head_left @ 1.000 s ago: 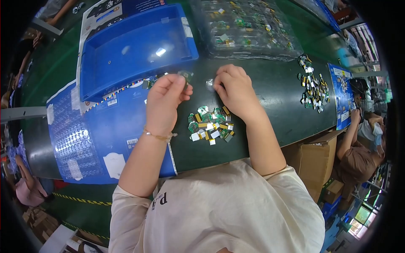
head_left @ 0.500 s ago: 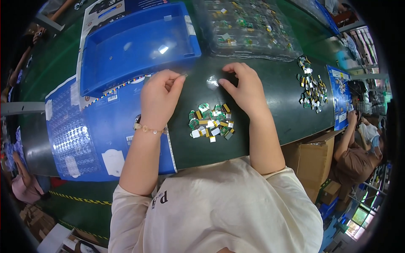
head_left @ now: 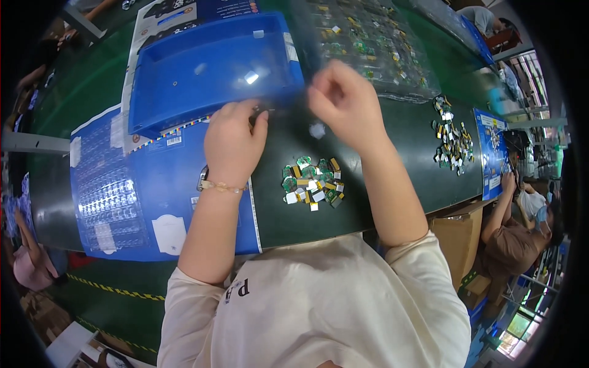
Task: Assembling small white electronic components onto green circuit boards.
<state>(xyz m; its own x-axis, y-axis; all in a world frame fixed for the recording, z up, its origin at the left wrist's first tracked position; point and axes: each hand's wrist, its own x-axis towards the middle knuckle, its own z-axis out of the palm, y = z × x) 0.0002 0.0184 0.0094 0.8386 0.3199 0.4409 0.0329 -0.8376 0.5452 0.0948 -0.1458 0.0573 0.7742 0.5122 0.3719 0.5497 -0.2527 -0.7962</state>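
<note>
My left hand (head_left: 235, 138) is over the dark green table, just off the near right corner of the blue bin (head_left: 215, 110). Its fingers are curled toward the thumb around something small and dark that I cannot make out. Slightly higher, my right hand (head_left: 348, 104) is raised near the stacked clear trays (head_left: 417, 91), its thumb and fingertips drawn together. Motion blurs those fingertips, and anything between them is hidden. Nearer my body lies a pile of small green circuit boards with silver and yellow battery-like pieces (head_left: 314, 184). Light reflects off the tabletop between my hands.
More small boards lie in a second pile (head_left: 454, 138) on the right, beside a blue printed sheet (head_left: 491, 153). A clear blister tray (head_left: 107, 190) rests on the blue sheet at left. An open cardboard box (head_left: 457, 239) stands below the right table edge. Other people sit at both sides.
My right hand has moved up and slightly left, its fingers closing from a spread pose. My left hand stays near its place, thumb shifted slightly. The whole view has shifted a little.
</note>
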